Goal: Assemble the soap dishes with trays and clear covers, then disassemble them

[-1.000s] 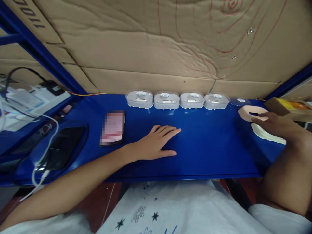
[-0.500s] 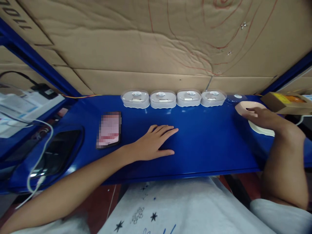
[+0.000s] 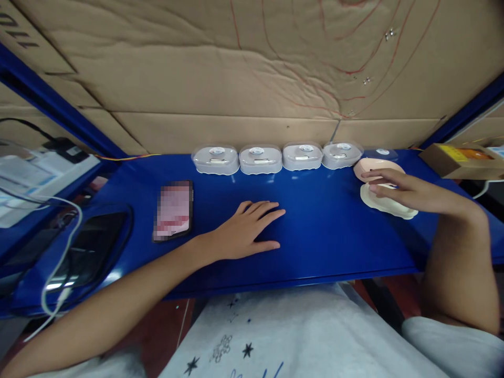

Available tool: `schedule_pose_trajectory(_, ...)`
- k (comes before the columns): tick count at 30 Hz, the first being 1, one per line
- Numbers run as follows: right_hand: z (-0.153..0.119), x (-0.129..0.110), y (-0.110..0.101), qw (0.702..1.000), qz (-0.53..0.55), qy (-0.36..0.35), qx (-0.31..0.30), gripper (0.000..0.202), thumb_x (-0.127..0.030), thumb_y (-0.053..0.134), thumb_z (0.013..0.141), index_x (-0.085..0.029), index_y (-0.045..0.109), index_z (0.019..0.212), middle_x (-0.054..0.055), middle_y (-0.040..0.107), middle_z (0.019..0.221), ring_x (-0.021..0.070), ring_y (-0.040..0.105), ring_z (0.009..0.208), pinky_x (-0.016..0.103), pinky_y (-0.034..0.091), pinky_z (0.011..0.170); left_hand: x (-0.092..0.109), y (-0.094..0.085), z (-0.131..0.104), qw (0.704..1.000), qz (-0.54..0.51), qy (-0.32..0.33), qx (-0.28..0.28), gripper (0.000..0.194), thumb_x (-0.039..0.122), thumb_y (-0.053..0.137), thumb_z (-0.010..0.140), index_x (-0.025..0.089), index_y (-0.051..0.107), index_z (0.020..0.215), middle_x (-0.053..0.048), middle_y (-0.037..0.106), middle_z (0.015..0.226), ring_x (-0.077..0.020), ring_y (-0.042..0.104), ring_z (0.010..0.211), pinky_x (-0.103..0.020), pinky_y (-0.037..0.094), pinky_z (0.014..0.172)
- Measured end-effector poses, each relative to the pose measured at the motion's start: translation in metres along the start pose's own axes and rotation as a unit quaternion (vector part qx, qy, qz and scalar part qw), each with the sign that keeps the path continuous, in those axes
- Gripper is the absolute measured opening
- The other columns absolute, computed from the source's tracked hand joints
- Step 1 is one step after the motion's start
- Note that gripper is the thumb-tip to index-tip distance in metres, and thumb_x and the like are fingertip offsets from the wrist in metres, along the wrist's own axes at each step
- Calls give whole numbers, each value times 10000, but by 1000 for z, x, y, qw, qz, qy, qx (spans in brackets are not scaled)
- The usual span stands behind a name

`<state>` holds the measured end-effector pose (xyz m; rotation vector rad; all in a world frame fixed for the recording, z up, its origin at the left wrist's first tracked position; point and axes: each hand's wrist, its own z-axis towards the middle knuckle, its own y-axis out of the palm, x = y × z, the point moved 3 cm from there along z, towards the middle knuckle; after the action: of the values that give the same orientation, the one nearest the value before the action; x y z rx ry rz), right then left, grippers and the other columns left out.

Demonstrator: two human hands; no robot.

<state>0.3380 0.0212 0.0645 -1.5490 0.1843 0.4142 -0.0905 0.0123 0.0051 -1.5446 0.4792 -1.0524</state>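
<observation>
Since the frame half a second ago, the right hand, the pink oval piece and the wavy cream piece have all shifted leftward along the table, nearer the row of boxes, and more of the cream piece now shows. Taking the scene from large to small, a creased cardboard panel (scrawled over with red curves) stands behind the blue table. Four grey boxes with clear lids line its back edge, and a brown carton sits at the far right. The left hand lies palm down, fingers a little apart and thumb stretched out, holding nothing. The right hand reaches over the pink piece and the cream one, fingers loosely extended; whether it grips either, I cannot tell. The pink piece sits just beside the rightmost box, with the cream piece right in front of it. At left lie a dark-screened device and, nearer the left hand, a smaller phone.
</observation>
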Motion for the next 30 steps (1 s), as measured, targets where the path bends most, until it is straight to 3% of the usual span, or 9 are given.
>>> schedule_pose_trajectory(3,-5,-31,8,986,76,-98,-113,549,-690,588,1000,-337,667,1414,78,657,1514,342,618,1415,480,499,1206,1,-1,0,1000,8,-2,-6,776,704,544,1048,286,385,1682,-158,389,1744,-406,365,1591,-626,245,1276)
schedule_pose_trajectory(7,-16,-87,25,921,176,-242,-250,446,-605,624,1035,-397,694,1423,29,679,1503,313,645,1397,451,565,1136,2,-1,0,1000,15,-5,-10,795,693,560,1046,265,370,1688,-174,384,1743,-418,372,1584,-632,259,1267)
schedule_pose_trajectory(11,-2,-85,32,958,168,-217,-85,383,-581,565,1065,-375,710,1353,41,738,1396,309,696,1305,499,577,1110,2,0,-1,999,24,13,18,823,673,574,1048,270,302,1712,-197,393,1729,-411,417,1556,-622,297,1254)
schedule_pose_trajectory(15,21,-21,31,990,-96,-75,77,530,-580,506,1029,-260,646,1428,160,565,1601,424,497,1507,659,362,1255,5,-1,-2,997,24,57,43,724,569,585,1078,287,335,1696,-204,378,1729,-411,453,1527,-623,366,1212)
schedule_pose_trajectory(17,28,12,30,986,-151,10,65,640,-587,505,994,-203,592,1498,232,484,1661,515,413,1544,769,319,1216,10,-2,-2,995,24,92,39,560,453,565,1104,297,454,1630,-190,389,1722,-391,485,1504,-601,397,1193)
schedule_pose_trajectory(20,29,30,26,987,-144,54,34,764,-603,565,936,-153,536,1553,301,562,1572,575,514,1445,812,393,1134,14,-4,-2,991,26,128,33,422,342,585,1081,270,605,1496,-178,466,1675,-373,538,1459,-582,401,1189)
schedule_pose_trajectory(25,21,-12,26,991,16,-127,-24,668,-592,640,964,-292,534,1552,108,519,1669,336,529,1508,456,455,1247,11,-6,-3,991,44,106,73,597,647,688,989,205,653,1389,-182,591,1576,-375,604,1381,-557,378,1182)
schedule_pose_trajectory(27,19,-21,29,983,26,-182,-11,698,-610,685,956,-342,516,1577,83,471,1704,362,412,1590,528,358,1306,8,-7,-3,991,63,80,91,773,762,730,898,184,635,1403,-194,587,1578,-398,599,1380,-576,343,1198)
schedule_pose_trajectory(30,22,-10,37,990,-52,-133,7,806,-687,702,915,-403,455,1628,84,478,1693,449,341,1612,702,307,1286,6,-8,-2,992,79,46,90,903,780,770,849,183,557,1493,-189,600,1561,-400,587,1394,-577,315,1206)
